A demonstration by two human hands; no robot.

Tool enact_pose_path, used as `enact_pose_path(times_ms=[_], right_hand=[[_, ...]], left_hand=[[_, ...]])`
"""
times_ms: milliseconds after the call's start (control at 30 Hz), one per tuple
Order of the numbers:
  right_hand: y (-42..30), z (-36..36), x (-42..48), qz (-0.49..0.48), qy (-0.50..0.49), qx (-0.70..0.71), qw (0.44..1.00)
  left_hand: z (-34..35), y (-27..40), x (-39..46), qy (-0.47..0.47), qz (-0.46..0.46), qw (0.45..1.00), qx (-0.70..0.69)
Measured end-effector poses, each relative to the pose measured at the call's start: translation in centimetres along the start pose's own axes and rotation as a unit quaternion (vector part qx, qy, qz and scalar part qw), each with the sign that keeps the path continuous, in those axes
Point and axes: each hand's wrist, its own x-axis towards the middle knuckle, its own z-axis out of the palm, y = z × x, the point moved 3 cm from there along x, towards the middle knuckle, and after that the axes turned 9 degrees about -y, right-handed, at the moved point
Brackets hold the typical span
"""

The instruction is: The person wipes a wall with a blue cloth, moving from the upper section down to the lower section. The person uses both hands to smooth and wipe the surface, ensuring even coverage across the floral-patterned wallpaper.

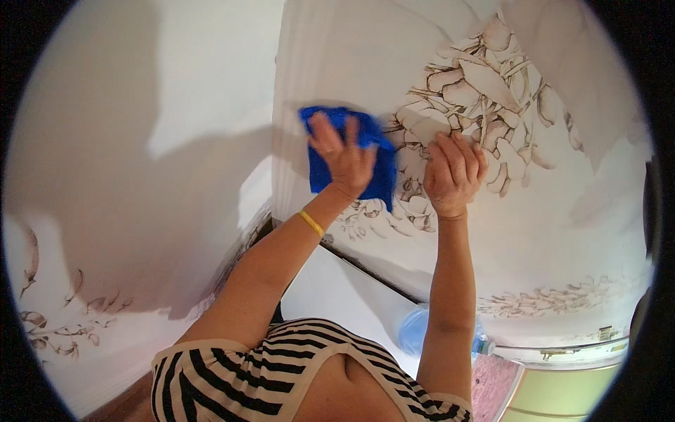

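Note:
A blue cloth (352, 179) lies flat against a white panel with a brown flower print (485, 84). My left hand (345, 158) rests on the cloth with its fingers spread, slightly blurred, pressing it to the panel near the corner at its left edge. Further right, my right hand (456, 171) touches the printed flowers with its fingers bent and fingertips on the surface. Whether it grips anything cannot be told, as the back of the hand hides the palm. A yellow band sits around my left wrist.
A second pale surface (211, 95) meets the panel at a corner on the left. Below my forearms is a smooth white surface (337, 285), with a clear bluish plastic bottle (414, 329) lying partly behind my right arm. Pink and green surfaces (559, 390) show at the lower right.

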Motion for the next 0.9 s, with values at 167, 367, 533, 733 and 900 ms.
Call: enact_pose_path(times_ms=[167, 367, 533, 733, 900], right_hand=[[-0.1, -0.3, 0.3, -0.007, -0.009, 0.034, 0.999], [0.1, -0.2, 0.0, 0.001, -0.002, 0.017, 1.000], [0.1, 0.0, -0.4, -0.005, 0.004, 0.006, 1.000], [-0.2, -0.2, 0.3, 0.000, -0.008, 0.023, 1.000], [0.3, -0.1, -0.2, -0.001, 0.007, 0.016, 1.000]], left_hand=[[0.2, 1.5, 0.7, -0.063, 0.330, 0.941, 0.054], [-2.2, -5.2, 2.8, -0.036, 0.257, 0.964, 0.062], [-2.9, -3.2, 6.3, 0.053, -0.079, 0.995, 0.017], [0.8, 0.5, -2.6, -0.053, 0.276, 0.959, 0.048], [0.0, -1.7, -0.6, -0.127, 0.372, 0.917, 0.072]])
